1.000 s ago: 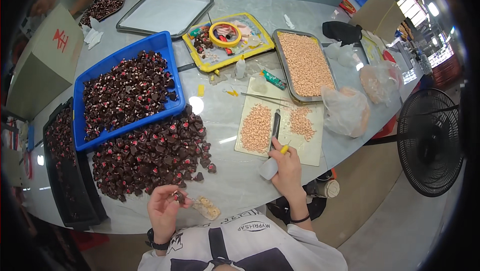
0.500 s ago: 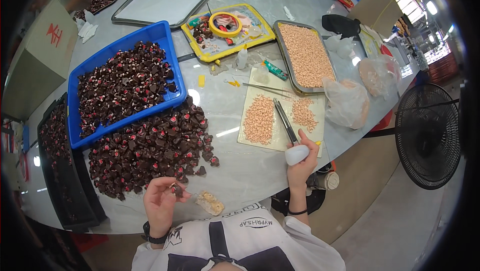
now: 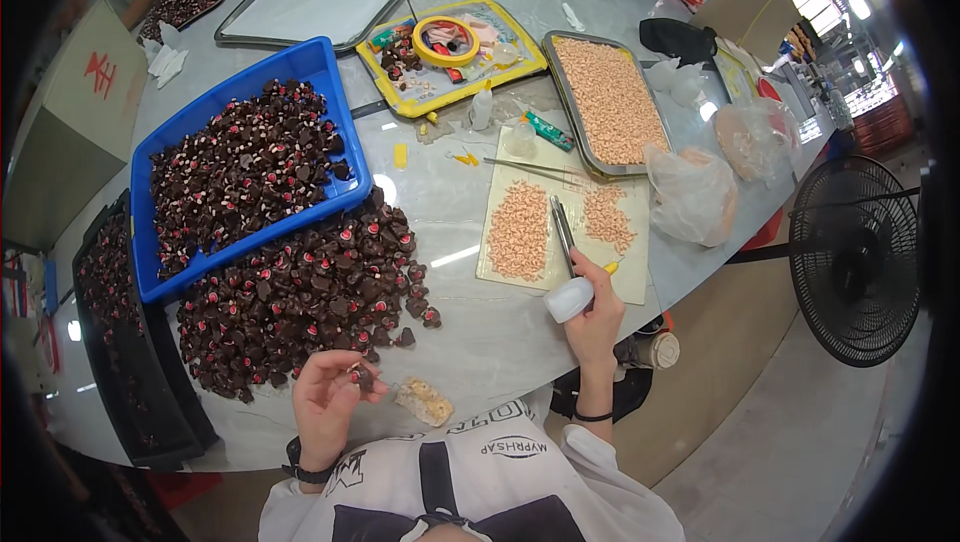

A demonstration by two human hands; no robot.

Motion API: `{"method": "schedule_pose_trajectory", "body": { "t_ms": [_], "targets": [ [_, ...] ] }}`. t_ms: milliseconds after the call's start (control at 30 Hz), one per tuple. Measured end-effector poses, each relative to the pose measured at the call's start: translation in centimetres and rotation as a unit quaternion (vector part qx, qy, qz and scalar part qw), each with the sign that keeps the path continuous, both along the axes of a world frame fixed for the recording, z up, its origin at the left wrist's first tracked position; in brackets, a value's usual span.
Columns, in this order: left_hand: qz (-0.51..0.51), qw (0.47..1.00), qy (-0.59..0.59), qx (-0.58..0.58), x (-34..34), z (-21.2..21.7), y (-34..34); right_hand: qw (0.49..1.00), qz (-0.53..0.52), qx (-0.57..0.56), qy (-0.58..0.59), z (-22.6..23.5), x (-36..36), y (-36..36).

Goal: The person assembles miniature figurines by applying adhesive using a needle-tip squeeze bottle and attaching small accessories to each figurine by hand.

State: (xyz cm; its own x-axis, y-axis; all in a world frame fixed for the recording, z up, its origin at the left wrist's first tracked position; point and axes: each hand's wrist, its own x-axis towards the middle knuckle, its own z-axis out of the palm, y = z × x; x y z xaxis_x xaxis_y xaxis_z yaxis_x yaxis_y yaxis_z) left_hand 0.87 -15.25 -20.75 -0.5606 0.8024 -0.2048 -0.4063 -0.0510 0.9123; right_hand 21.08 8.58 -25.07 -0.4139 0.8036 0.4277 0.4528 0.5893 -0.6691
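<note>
On the near part of the grey, veined, softly glossy surface [image 3: 470,332], a loose pile [image 3: 290,317] of small dark-brown pieces spreads out, each knobbly and uneven, many dotted with round red spots edged in pale. Just beyond it stands a blue tray [image 3: 347,132], smooth-walled and rectangular, filled with similar pieces that show more small pale bits; a black tray [image 3: 170,382] lies along the left edge. To the right, a flat cream board [image 3: 636,277] bears two heaps of tiny peach pellets, the left heap [image 3: 518,232] larger than the right heap [image 3: 608,220]. A shiny metal tray [image 3: 622,171] at the far right is covered with the same grainy pellets, and beside it sags a thin, wrinkled plastic bag [image 3: 690,207].

The left hand [image 3: 325,402], near the pile's near edge, has its fingers pinched narrowly on one dark piece [image 3: 362,377], lumpy and matt brown with a reddish patch, held over the surface. A crumpled clear packet [image 3: 424,403] with yellowish contents lies just right of it. The right hand [image 3: 597,330], by the board's near edge, has its fingers curled around a rounded, milky white bottle [image 3: 568,299] with a yellow tip [image 3: 611,267]. Slim dark tweezers [image 3: 563,224] reach from these fingers over the board, between the heaps; whether they are gripped, I cannot tell.
</note>
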Motion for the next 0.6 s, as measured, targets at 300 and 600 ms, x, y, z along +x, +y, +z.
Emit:
{"method": "schedule_pose_trajectory", "body": {
  "t_ms": [300,600],
  "targets": [
    [-0.005,1.000,-0.001,0.003,0.7,0.2,-0.1,0.999,0.038,0.032,-0.004,-1.0,0.2,0.4],
    [0.001,1.000,0.008,0.014,1.1,0.1,0.5,0.999,0.021,0.038,0.015,-1.8,0.3,0.9]
  ]
}}
